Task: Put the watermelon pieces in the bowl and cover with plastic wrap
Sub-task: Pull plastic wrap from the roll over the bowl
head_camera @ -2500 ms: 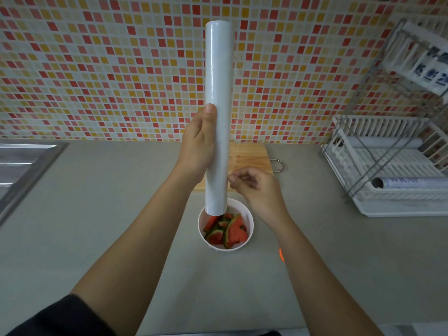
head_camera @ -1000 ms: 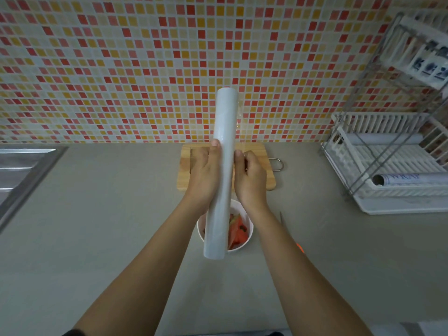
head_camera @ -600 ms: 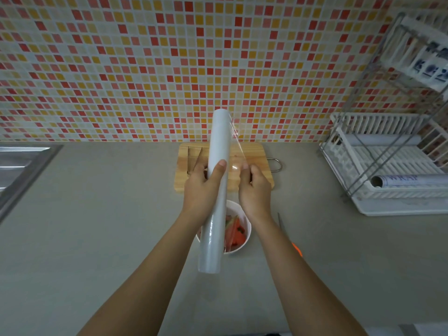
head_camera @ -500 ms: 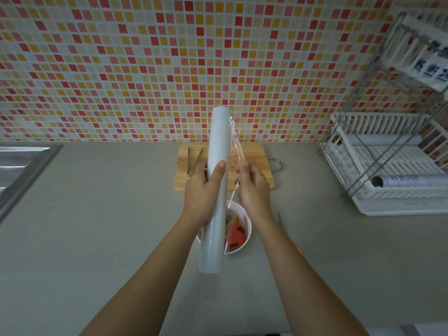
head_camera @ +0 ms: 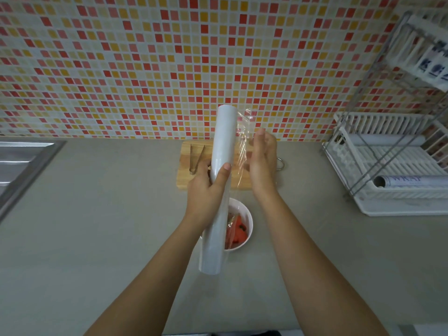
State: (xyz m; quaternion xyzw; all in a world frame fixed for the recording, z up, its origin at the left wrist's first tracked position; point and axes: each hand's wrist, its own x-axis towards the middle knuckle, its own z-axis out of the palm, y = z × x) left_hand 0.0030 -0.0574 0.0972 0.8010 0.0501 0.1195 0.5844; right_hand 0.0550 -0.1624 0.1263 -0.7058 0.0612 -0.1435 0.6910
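Note:
A white bowl (head_camera: 249, 223) stands on the grey counter, and red watermelon pieces (head_camera: 238, 233) lie inside it. Above the bowl my left hand (head_camera: 206, 190) grips a long white roll of plastic wrap (head_camera: 221, 151), held nearly upright and hiding the bowl's left half. A short sheet of clear film (head_camera: 242, 141) stretches from the roll to the right. My right hand (head_camera: 263, 163) holds that film's free edge just beside the roll, over the wooden cutting board (head_camera: 185, 177).
Metal tongs (head_camera: 195, 158) lie on the cutting board's left part. A white dish rack (head_camera: 388, 204) with another wrap roll (head_camera: 412, 181) stands at the right. A steel sink (head_camera: 21, 161) lies at the far left. The tiled wall rises behind the counter.
The roll came down from high up to over the bowl. My right hand took the film's edge and has drawn it away to the right, so a sheet is peeled off.

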